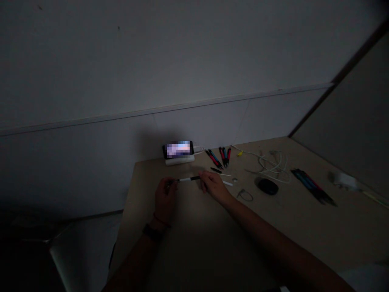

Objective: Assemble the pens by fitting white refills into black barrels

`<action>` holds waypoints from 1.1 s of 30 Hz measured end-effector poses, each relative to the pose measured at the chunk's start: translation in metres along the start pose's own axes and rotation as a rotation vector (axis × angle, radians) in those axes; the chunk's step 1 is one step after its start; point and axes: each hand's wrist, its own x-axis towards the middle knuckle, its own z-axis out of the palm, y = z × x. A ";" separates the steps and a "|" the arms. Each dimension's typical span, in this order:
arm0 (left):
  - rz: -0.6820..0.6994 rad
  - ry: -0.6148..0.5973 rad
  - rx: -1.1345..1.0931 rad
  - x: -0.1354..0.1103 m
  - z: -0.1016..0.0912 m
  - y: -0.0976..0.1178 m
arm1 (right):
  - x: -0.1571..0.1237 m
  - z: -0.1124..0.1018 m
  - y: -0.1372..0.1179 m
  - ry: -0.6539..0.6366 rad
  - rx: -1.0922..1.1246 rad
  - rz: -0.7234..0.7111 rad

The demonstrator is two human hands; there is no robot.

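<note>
Over the worktop (288, 231) I've got my left arm (136, 259) and right arm (273, 239) stretched out, left hand (165, 198) and right hand (214, 187) pinching one black-and-white pen (190, 178) between them. Behind it: one phone (178, 150), one pen pile (217, 158), and another pen pile (313, 186) off right.

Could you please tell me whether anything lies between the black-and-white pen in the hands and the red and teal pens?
Yes, a small black piece lies just short of the red and teal pens, ahead of the black-and-white pen.
</note>
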 end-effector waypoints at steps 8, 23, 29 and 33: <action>-0.082 0.068 -0.154 0.003 -0.001 -0.003 | -0.009 0.008 0.001 -0.231 -0.188 -0.131; -0.105 -0.005 -0.160 0.000 0.001 0.001 | -0.007 -0.002 0.000 -0.182 -0.214 -0.184; -0.088 -0.026 -0.098 -0.002 0.001 -0.001 | 0.007 -0.009 0.012 0.067 0.122 0.051; -0.066 -0.076 -0.067 -0.001 0.001 -0.003 | 0.016 -0.013 0.021 0.268 0.531 0.158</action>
